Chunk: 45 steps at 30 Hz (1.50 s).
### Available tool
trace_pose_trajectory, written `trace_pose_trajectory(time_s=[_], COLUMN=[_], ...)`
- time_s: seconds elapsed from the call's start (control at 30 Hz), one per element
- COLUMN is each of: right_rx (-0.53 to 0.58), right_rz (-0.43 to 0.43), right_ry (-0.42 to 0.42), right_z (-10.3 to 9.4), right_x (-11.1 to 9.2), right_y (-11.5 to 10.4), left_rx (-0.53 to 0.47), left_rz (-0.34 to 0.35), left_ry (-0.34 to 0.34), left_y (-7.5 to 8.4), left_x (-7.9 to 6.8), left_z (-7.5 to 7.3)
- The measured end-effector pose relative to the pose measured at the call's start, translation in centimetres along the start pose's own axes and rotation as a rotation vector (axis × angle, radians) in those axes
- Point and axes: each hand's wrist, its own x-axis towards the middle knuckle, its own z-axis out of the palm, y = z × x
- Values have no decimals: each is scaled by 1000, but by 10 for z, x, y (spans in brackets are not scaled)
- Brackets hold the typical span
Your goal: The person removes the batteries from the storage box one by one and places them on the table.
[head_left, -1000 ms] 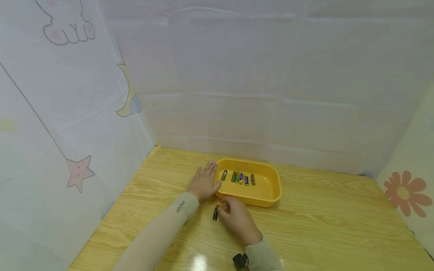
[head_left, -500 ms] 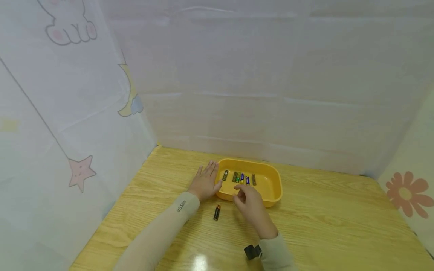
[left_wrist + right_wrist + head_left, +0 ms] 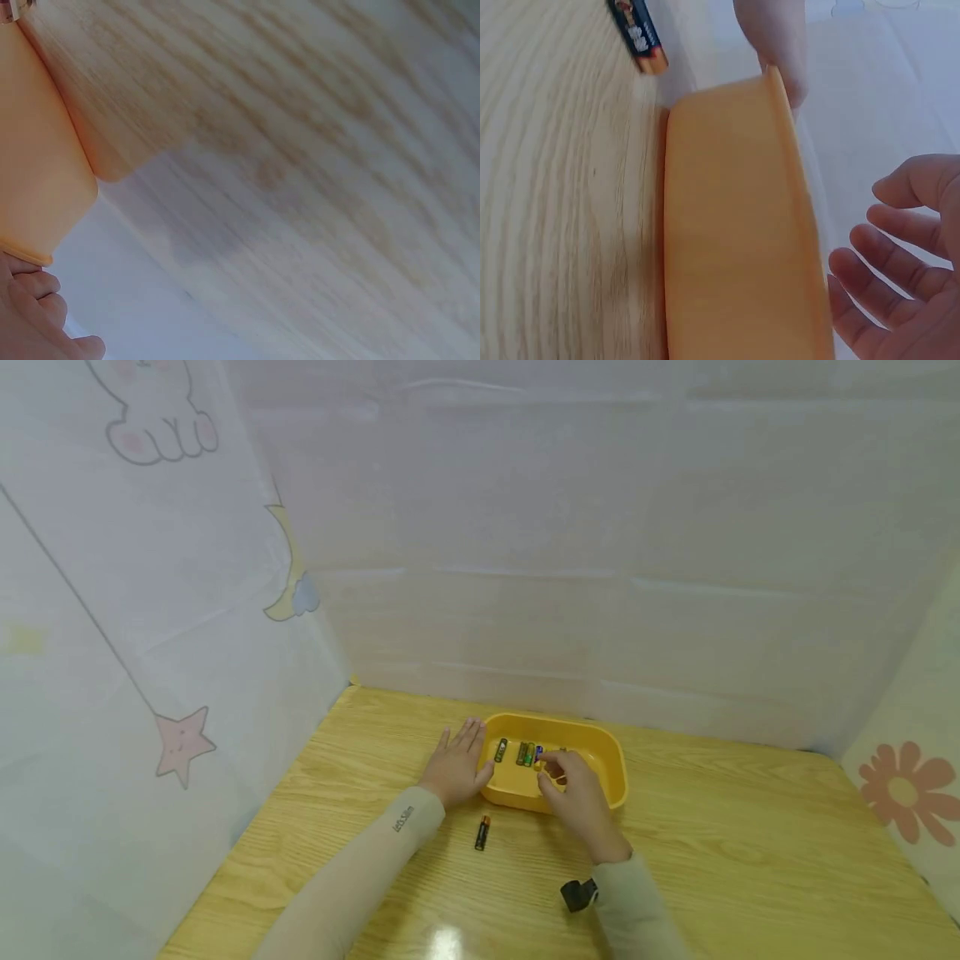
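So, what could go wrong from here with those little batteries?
The bare right hand is over the yellow rectangular tray, where several small cylindrical batteries lie close together; it might knock a neighbour while reaching for one.
The black-and-orange cylindrical battery lies loose on the wood-grained table and could roll if brushed.
The bare left hand is at the tray's left end; a push there might shift the tray.

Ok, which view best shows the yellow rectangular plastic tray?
Head: shows inside and rim of the yellow tray, partly hidden by the bare right hand. Right wrist: outer side only, cropped. Left wrist: a cropped piece at the left edge.
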Motion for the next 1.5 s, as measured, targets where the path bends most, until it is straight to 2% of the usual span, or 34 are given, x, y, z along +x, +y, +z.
trace_pose_trajectory(time_s=[0.2,0.37,0.7,0.97,1.2,1.5], right_rx=[28,5,-13,-73,-50,-119], right_rz=[34,59,130,127,237,263], right_ry=[-66,-97,-161,-198,-209,-243], right_z=[-3,-4,-9,-8,-7,-3], right_x=[9,16,28,35,46,57], right_y=[15,26,41,51,61,73], left_rx=[-25,-32,-55,-42,-29,-50], left_rz=[1,-6,4,9,5,0], left_ry=[-8,-24,-7,-25,-32,-35], left_y=[1,2,1,2,4,3], left_x=[-2,-5,-2,-2,-2,-2], left_z=[-3,-8,-5,-4,-7,-8])
